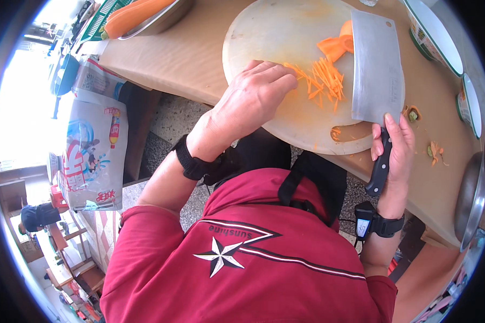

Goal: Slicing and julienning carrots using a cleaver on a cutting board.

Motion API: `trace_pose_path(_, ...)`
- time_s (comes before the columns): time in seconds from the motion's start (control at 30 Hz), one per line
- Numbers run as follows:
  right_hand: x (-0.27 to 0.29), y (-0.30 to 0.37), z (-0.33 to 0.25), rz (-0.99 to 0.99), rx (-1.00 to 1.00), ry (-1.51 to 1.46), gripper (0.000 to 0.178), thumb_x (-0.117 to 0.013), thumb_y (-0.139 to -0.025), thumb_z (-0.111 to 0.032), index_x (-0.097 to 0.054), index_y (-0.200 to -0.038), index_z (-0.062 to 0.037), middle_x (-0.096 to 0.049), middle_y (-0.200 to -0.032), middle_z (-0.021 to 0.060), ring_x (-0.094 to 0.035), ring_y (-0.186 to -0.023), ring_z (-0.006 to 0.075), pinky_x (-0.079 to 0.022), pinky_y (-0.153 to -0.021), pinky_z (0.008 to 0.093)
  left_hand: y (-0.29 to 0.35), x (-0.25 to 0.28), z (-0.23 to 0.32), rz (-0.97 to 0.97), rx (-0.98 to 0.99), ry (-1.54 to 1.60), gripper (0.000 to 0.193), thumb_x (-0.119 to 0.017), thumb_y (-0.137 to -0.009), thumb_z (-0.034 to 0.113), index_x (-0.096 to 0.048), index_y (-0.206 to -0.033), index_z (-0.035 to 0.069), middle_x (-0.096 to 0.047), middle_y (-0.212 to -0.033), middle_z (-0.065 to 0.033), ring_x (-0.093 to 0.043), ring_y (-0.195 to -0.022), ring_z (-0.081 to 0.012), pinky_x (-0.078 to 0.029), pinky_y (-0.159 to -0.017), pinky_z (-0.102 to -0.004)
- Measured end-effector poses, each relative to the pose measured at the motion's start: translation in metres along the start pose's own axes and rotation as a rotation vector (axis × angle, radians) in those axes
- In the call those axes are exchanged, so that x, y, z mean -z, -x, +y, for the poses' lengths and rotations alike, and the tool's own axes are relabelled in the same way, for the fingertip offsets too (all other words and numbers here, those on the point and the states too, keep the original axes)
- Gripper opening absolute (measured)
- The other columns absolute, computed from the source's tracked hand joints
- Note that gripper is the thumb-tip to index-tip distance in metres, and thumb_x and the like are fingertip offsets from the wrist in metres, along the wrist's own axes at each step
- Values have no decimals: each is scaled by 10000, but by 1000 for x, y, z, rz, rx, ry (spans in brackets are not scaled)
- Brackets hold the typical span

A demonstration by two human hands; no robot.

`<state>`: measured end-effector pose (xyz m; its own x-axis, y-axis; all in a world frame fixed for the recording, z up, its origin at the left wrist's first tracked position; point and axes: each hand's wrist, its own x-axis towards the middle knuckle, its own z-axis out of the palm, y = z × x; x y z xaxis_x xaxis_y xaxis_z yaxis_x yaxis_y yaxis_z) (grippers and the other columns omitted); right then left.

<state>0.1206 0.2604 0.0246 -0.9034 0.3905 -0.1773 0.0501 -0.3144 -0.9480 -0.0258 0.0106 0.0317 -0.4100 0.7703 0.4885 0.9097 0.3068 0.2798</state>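
Note:
My right hand (399, 148) is wrapped round the black handle of a cleaver (376, 67). The broad steel blade covers the right side of a round, pale cutting board (258, 32). My left hand (260, 91) is over the board's left half, its fingers curled together at the edge of a small heap of carrot shreds (326, 78). A few shreds poke out by its fingertips; the rest of its grip is hidden. Larger carrot pieces (334, 49) rest between the heap and the blade, partly behind it.
Whole carrots (137, 16) lie in a metal bowl (172, 19) at the far left. Green-rimmed white bowls (436, 37) and a metal basin (471, 199) line the right side. Carrot scraps (435, 152) lie on the brown table (161, 59). A printed bag (94, 145) stands left of the table.

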Motion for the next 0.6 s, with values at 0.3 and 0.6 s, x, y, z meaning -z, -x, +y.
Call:
trace_pose_path(0.3, 3, 1, 1, -7, 7, 5, 215, -571, -973, -205, -584, -1110, -40, -595, -729, 65, -470, -463, 67, -424, -413, 207, 23, -4, 8, 83, 37, 14, 218, -684, -697, -23, -681, -905, 42, -623, -900, -59, -609, -846, -247, -486, -785, -364)
trace_pose_path(0.6, -14, 14, -14, -91, 90, 309, 181, -530, -989, -166, -587, -1024, 3, -585, -725, 57, -489, -494, 61, -412, -427, 208, 43, -10, 17, 192, 42, 20, 251, -730, -741, 37, -692, -987, 8, -659, -1035, -104, -632, -952, -270, -493, -837, -372)
